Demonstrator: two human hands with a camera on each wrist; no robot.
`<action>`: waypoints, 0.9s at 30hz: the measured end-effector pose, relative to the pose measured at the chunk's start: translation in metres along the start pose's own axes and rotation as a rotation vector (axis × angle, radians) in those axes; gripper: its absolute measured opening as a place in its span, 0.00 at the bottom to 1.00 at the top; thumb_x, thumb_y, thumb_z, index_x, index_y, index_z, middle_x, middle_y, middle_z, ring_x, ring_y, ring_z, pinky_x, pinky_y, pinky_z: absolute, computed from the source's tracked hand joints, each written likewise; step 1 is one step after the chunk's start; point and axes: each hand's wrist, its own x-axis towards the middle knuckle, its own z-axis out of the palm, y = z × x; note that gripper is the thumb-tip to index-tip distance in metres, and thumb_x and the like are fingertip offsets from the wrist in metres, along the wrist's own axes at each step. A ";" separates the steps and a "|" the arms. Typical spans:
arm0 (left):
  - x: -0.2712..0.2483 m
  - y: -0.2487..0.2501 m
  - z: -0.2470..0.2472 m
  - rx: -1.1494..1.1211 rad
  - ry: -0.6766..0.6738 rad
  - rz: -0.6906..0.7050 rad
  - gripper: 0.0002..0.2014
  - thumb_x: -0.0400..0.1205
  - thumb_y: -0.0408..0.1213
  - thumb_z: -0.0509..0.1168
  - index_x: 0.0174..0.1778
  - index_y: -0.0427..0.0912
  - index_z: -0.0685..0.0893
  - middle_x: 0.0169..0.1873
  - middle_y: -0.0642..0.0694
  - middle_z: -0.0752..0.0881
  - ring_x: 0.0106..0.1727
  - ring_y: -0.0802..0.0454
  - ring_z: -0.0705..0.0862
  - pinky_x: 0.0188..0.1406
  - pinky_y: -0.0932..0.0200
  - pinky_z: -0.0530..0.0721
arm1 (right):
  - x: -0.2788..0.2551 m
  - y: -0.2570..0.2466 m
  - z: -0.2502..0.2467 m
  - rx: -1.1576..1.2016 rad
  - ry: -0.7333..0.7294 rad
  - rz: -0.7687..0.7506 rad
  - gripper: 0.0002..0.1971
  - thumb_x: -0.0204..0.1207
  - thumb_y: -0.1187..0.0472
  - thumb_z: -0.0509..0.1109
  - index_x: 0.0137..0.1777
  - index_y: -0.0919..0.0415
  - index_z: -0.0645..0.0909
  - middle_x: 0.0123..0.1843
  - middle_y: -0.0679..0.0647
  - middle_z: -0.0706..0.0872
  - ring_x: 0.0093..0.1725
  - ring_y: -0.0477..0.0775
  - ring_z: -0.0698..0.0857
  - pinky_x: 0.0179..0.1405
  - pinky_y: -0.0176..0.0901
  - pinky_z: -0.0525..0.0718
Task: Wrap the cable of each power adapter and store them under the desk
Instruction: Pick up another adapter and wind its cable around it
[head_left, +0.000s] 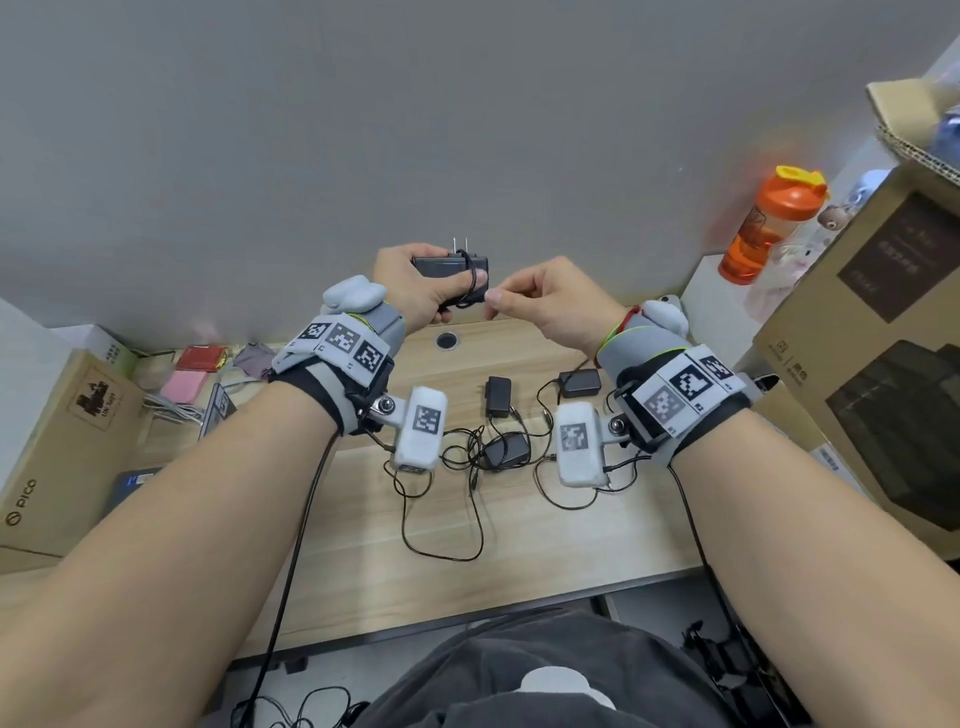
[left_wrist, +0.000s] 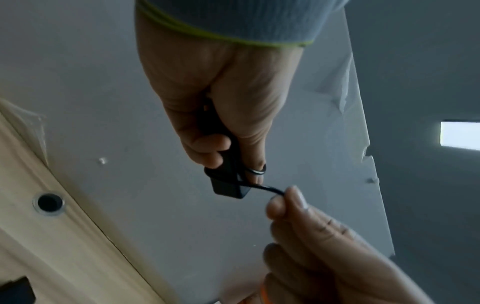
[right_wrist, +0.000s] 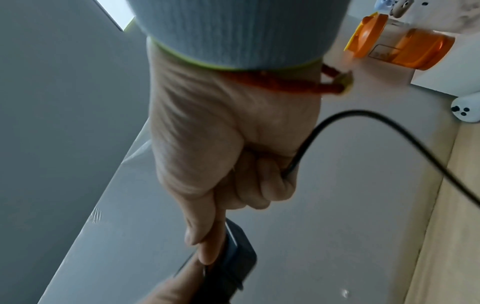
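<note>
Adapter: we hold a black adapter (head_left: 451, 266) up above the surface (head_left: 519, 519), prongs pointing up, cable (head_left: 470, 283) looped around its body.
Left hand: our left hand (head_left: 415, 283) grips the adapter, thumb across its face.
Right hand: our right hand (head_left: 545, 301) sits just beside it, thumb and forefinger pinching the cable end.
Others: three adapters (head_left: 498, 397) lie on the surface with loose cables, well below our hands.
Right side: orange bottle (head_left: 769, 228), cardboard boxes (head_left: 883, 332).
</note>
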 end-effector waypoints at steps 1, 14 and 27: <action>0.000 -0.001 0.000 0.041 -0.014 0.006 0.19 0.70 0.38 0.82 0.54 0.39 0.86 0.39 0.42 0.87 0.19 0.57 0.80 0.19 0.65 0.80 | 0.003 0.002 -0.002 -0.004 0.011 -0.006 0.13 0.82 0.57 0.71 0.45 0.66 0.90 0.21 0.42 0.74 0.22 0.41 0.68 0.26 0.28 0.62; -0.017 0.012 0.007 0.187 -0.327 0.035 0.14 0.69 0.38 0.83 0.46 0.46 0.87 0.28 0.46 0.86 0.21 0.48 0.76 0.20 0.61 0.74 | 0.029 0.015 -0.026 0.031 0.205 -0.036 0.09 0.76 0.55 0.77 0.36 0.54 0.86 0.28 0.51 0.75 0.29 0.44 0.69 0.32 0.36 0.68; -0.013 0.021 0.016 -0.137 -0.175 0.067 0.18 0.70 0.35 0.82 0.44 0.40 0.78 0.33 0.40 0.85 0.24 0.47 0.79 0.21 0.61 0.76 | 0.020 0.033 0.002 0.126 0.066 0.124 0.16 0.86 0.57 0.64 0.40 0.64 0.83 0.26 0.50 0.72 0.20 0.44 0.65 0.19 0.32 0.62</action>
